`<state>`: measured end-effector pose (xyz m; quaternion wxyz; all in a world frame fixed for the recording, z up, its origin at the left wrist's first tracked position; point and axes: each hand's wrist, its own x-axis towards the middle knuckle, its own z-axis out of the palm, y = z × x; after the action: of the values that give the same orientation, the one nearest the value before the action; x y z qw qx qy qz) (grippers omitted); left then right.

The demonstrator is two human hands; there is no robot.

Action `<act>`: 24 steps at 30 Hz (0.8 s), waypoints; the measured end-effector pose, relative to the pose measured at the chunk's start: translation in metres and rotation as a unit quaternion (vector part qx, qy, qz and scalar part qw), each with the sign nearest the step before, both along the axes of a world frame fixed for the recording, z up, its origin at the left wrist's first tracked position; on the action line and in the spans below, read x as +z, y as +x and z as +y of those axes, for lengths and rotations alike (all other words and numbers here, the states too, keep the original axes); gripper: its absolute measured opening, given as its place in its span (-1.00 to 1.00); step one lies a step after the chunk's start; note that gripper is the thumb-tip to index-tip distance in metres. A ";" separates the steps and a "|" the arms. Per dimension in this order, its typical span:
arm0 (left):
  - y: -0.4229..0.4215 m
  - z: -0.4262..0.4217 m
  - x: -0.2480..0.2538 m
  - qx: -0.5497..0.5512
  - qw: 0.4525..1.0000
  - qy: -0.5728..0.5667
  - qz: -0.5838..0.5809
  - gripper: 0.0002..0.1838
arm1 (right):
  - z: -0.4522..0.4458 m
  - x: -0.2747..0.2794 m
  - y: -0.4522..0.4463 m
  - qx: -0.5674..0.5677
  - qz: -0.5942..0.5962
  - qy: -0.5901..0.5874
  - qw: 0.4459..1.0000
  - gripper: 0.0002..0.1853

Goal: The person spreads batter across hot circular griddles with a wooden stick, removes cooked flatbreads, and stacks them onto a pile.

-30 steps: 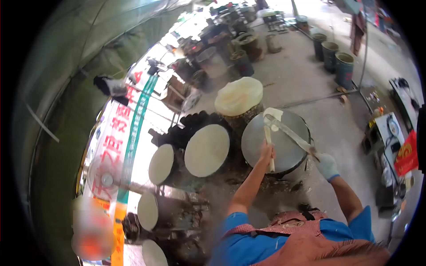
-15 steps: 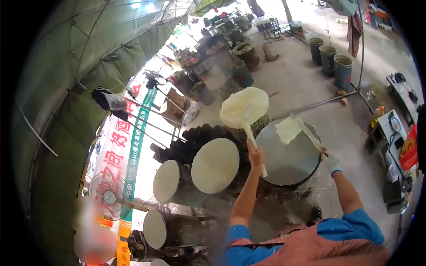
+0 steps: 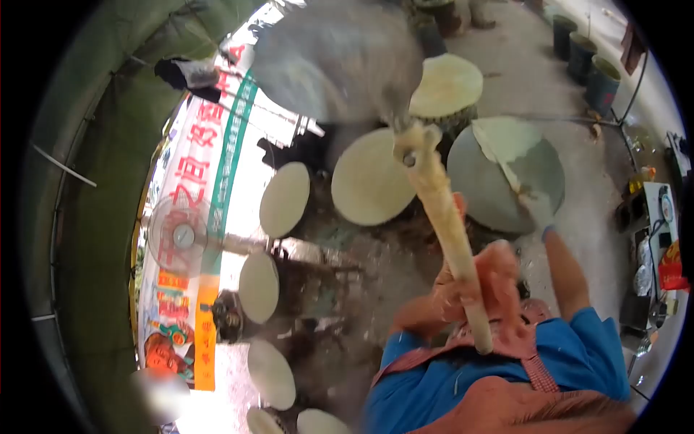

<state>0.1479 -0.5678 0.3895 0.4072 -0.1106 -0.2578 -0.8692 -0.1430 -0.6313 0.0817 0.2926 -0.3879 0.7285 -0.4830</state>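
My left hand is wrapped round the long pale handle of a tool, held up close to the camera. At its upper end is a large grey rounded shape, too blurred to tell its kind. My right hand, in a white glove, is closed on a long pale scraper over the round griddle. A pale layer of batter covers the griddle's upper part; the rest of its surface is grey.
A round pale stack stands behind the griddle. Several pale discs, including a large one, lie to the left. A fan stands before a banner. At right is a side table with bottles; buckets stand at the back.
The tool in my left hand has risen from over the pale stack towards the camera. On the griddle, the pale layer is wider, and my right hand has moved the scraper inward. The view has shifted.
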 end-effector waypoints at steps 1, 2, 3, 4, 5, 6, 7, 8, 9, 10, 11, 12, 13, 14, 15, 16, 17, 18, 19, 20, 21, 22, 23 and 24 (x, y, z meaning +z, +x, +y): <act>0.004 0.007 0.008 0.008 1.000 -0.014 0.005 -0.35 | 0.001 0.017 -0.007 0.045 0.090 0.014 0.995 -0.62; 0.006 0.011 0.013 0.018 1.000 -0.025 0.007 -0.34 | 0.006 0.009 -0.030 0.029 0.007 0.008 1.000 -0.63; 0.007 0.014 0.017 0.025 0.999 -0.034 0.007 -0.33 | 0.014 0.002 -0.052 0.009 -0.075 0.003 0.997 -0.64; 0.008 0.015 0.023 0.023 0.999 -0.039 0.009 -0.32 | 0.022 0.009 -0.053 -0.026 -0.113 0.046 0.992 -0.65; 0.007 0.017 0.025 0.026 0.999 -0.042 0.009 -0.30 | 0.033 0.021 -0.057 -0.065 -0.147 0.087 0.983 -0.67; 0.003 0.018 0.026 0.027 0.999 -0.042 0.009 -0.29 | 0.044 0.024 -0.060 -0.105 -0.182 0.130 0.969 -0.68; -0.004 0.021 0.022 0.028 0.999 -0.044 0.010 -0.28 | 0.029 -0.016 -0.044 -0.111 -0.159 0.080 0.978 -0.74; -0.009 0.022 0.020 0.029 0.999 -0.044 0.011 -0.27 | 0.021 -0.024 -0.018 -0.071 -0.248 -0.007 0.966 -0.71; -0.016 0.023 0.018 0.033 0.998 -0.041 0.015 -0.25 | 0.017 -0.032 -0.014 -0.038 -0.233 -0.030 0.971 -0.70; -0.021 0.023 0.019 0.038 0.998 -0.039 0.015 -0.24 | 0.009 -0.039 -0.011 -0.001 -0.220 -0.055 0.974 -0.69; -0.022 0.024 0.018 0.045 0.998 -0.035 0.010 -0.23 | 0.000 -0.042 -0.012 0.038 -0.212 -0.081 0.973 -0.68; -0.025 0.024 0.018 0.053 0.998 -0.033 0.006 -0.21 | 0.010 -0.013 -0.039 0.075 -0.236 0.003 0.969 -0.65; -0.024 0.024 0.021 0.060 0.998 -0.025 -0.004 -0.20 | 0.028 0.057 -0.050 0.043 -0.216 0.081 0.972 -0.69; -0.024 0.019 0.023 0.069 0.997 -0.028 -0.009 -0.18 | 0.023 0.023 -0.084 0.008 -0.272 0.045 0.961 -0.71; -0.024 0.016 0.020 0.084 0.996 -0.022 -0.015 -0.17 | 0.018 0.018 -0.108 -0.027 -0.325 0.008 0.945 -0.73; -0.022 0.012 0.014 0.100 0.995 -0.011 -0.024 -0.16 | 0.011 0.003 -0.113 -0.031 -0.277 0.036 0.960 -0.76; -0.022 0.008 -0.002 0.118 0.993 0.011 -0.029 -0.14 | 0.009 0.013 -0.105 -0.036 -0.230 0.068 0.970 -0.79; -0.021 0.002 -0.018 0.142 0.989 0.022 -0.044 -0.14 | -0.008 -0.048 -0.102 0.040 -0.252 0.031 0.966 -0.82; -0.022 -0.004 -0.030 0.107 0.994 0.021 -0.014 -0.26 | -0.001 -0.009 -0.082 0.073 -0.257 0.092 0.959 -0.68; -0.013 -0.004 -0.043 0.143 0.980 0.069 -0.117 -0.24 | 0.003 0.013 -0.076 0.107 -0.259 0.125 0.952 -0.67; 0.004 -0.001 -0.068 0.133 0.972 0.115 -0.158 -0.31 | 0.006 0.029 -0.082 0.143 -0.257 0.157 0.943 -0.67; 0.035 0.000 -0.120 0.058 0.980 0.132 -0.139 -0.48 | 0.013 0.047 -0.101 0.140 -0.257 0.150 0.944 -0.71; 0.066 0.000 -0.172 -0.016 0.981 0.151 -0.124 -0.64 | 0.019 0.064 -0.122 0.139 -0.260 0.141 0.945 -0.74; 0.075 0.012 -0.188 -0.022 0.970 0.176 -0.165 -0.81 | 0.014 0.070 -0.139 0.139 -0.264 0.128 0.946 -0.77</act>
<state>0.2229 -0.5558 0.2010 0.3533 0.1018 -0.1619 -0.9158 -0.2819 -0.6168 0.1513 0.5858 -0.3034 0.6195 -0.4254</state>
